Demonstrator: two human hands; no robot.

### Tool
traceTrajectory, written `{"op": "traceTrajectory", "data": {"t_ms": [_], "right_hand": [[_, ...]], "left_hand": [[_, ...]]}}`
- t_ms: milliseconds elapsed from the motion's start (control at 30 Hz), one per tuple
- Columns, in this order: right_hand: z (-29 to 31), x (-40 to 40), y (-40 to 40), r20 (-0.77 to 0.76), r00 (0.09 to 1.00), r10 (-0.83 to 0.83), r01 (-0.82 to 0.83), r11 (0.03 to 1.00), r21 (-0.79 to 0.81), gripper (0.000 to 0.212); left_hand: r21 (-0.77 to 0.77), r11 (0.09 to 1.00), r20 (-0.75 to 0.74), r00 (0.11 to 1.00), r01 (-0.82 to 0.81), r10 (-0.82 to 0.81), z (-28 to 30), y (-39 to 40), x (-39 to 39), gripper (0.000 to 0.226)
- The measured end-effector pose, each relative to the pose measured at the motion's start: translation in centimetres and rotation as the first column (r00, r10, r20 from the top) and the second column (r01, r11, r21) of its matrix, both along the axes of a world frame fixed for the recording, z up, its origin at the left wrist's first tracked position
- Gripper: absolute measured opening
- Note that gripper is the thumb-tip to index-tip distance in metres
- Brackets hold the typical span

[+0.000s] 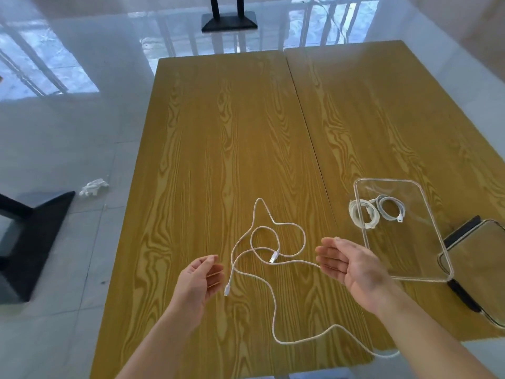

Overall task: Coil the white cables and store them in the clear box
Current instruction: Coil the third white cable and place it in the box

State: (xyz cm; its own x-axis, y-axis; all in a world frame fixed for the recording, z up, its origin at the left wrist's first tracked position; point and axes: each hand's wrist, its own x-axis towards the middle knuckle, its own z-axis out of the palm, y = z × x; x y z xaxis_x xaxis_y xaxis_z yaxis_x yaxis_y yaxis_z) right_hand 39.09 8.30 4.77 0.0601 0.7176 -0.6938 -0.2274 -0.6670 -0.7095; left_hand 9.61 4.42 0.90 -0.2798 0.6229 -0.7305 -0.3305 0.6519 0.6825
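Two coiled cables (377, 212) already inside the clear box (426, 272), at about 3 o'clock on the wooden table (218, 132). One loose white cable (262, 250) left, lying in messy loops in the middle, one plug at about 6 o'clock. Left hand (200, 280) and right hand (347, 263) on either side of it, palms up, fingers relaxed, holding nothing. Probably about to start the last coil. Next: pinch one plug end, then wind neat loops.
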Motion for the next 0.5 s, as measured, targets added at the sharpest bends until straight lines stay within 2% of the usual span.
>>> {"op": "traceTrajectory", "data": {"t_ms": [133, 267, 333, 400, 500], "right_hand": [[-0.8, -1.9, 0.1, 0.046, 0.995, 0.088, -0.087, 0.996, -0.031, 0.025], [-2.2, -3.5, 1.1, 0.113, 0.978, 0.178, -0.167, 0.981, -0.097, 0.021], [-3.1, -4.3, 1.6, 0.164, 0.959, 0.232, -0.213, 0.969, -0.123, 0.02], [-3.7, -5.0, 2.0, 0.251, 0.914, 0.318, -0.29, 0.946, -0.145, 0.017], [-4.4, -5.8, 2.2, 0.415, 0.783, 0.463, -0.421, 0.886, -0.195, 0.015]], "left_hand": [[-0.007, 0.997, -0.06, 0.995, 0.083, -0.083, -1.4, -1.3, -1.5, 0.016], [-0.013, 0.968, -0.179, 0.951, 0.252, -0.25, -1.9, -0.6, -1.0, 0.012], [0.001, 0.933, -0.281, 0.895, 0.361, -0.346, -2.4, 0.6, -0.3, 0.009], [-0.017, 0.877, -0.415, 0.794, 0.481, -0.444, -2.9, 2.0, 0.4, 0.009], [-0.082, 0.802, -0.541, 0.649, 0.592, -0.534, -3.8, 3.5, 1.2, 0.014]]}}
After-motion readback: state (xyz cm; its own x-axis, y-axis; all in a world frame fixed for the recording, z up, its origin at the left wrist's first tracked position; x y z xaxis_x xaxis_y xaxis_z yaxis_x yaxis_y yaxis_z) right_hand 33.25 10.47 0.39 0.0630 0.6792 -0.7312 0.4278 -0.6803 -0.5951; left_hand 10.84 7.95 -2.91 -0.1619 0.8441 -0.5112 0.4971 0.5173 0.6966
